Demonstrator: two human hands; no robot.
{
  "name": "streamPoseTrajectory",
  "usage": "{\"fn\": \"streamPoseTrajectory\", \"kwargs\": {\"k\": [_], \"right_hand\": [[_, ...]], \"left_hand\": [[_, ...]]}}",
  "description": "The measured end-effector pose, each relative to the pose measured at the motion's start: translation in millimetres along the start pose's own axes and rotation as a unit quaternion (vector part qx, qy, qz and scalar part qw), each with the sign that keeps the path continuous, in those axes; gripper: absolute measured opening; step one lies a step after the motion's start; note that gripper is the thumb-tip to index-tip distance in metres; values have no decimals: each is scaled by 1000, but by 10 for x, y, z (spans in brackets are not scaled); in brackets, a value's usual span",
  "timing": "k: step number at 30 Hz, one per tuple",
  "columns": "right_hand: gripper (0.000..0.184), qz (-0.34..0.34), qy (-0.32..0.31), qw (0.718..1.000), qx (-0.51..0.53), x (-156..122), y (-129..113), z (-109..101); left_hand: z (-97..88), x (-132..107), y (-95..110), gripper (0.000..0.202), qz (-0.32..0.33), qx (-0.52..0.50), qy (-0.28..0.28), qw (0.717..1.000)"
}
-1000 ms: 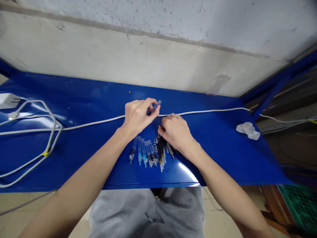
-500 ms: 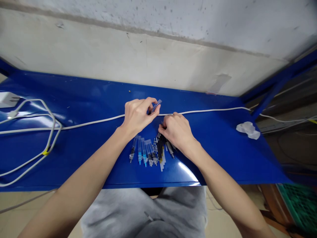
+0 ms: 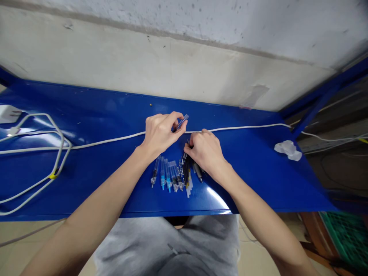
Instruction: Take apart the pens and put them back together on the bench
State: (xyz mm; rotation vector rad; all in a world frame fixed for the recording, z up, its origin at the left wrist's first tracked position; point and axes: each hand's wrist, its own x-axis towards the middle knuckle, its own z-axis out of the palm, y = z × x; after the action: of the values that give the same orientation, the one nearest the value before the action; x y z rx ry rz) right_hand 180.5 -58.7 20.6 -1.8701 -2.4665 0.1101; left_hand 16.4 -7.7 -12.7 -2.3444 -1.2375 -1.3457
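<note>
My left hand [image 3: 165, 130] pinches a clear pen barrel [image 3: 183, 120] above the blue shelf, its open end pointing up and right. Close by, my right hand [image 3: 205, 147] is closed at the upper end of a row of pen parts; what its fingertips grip is hidden beneath them. Below the hands lie several clear pen barrels [image 3: 163, 174], some with blue and some with black tips. Beside them are dark ink refills with pale ends [image 3: 186, 176]. A grey pen piece with a metal tip [image 3: 198, 172] pokes out under my right hand.
A white cable [image 3: 109, 142] runs across the blue shelf [image 3: 247, 168], passing behind both hands, with a coiled stretch [image 3: 59, 153] and a white plug [image 3: 8, 114] at the left. Crumpled white plastic [image 3: 288, 150] lies at the right. A wall [image 3: 161, 65] stands behind.
Both hands keep nearly the same pose and place. The picture has shifted only slightly, and the pen parts lie as before.
</note>
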Motion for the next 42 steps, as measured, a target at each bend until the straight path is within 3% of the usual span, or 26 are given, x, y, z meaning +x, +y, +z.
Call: {"fn": "streamPoseTrajectory", "kwargs": {"k": [19,25,31,39,42], "right_hand": [[24,6,18,1000,22,6,35,-8],[17,10,68,991,118,55,134,-15],[16,40,119,934,336,179,399,-48],[14,13,199,864,462,295,654,-4],[13,20,198,816,542,319,649,38]], "left_hand": [[6,-8,-9,11,14,1,6,1000],[21,-7,-16,13,12,-8,2,1000],[15,16,-17,15,39,-12,13,999],[19,14,-12,19,33,-12,-32,999],[22,10,-8,19,39,-15,-35,999]]}}
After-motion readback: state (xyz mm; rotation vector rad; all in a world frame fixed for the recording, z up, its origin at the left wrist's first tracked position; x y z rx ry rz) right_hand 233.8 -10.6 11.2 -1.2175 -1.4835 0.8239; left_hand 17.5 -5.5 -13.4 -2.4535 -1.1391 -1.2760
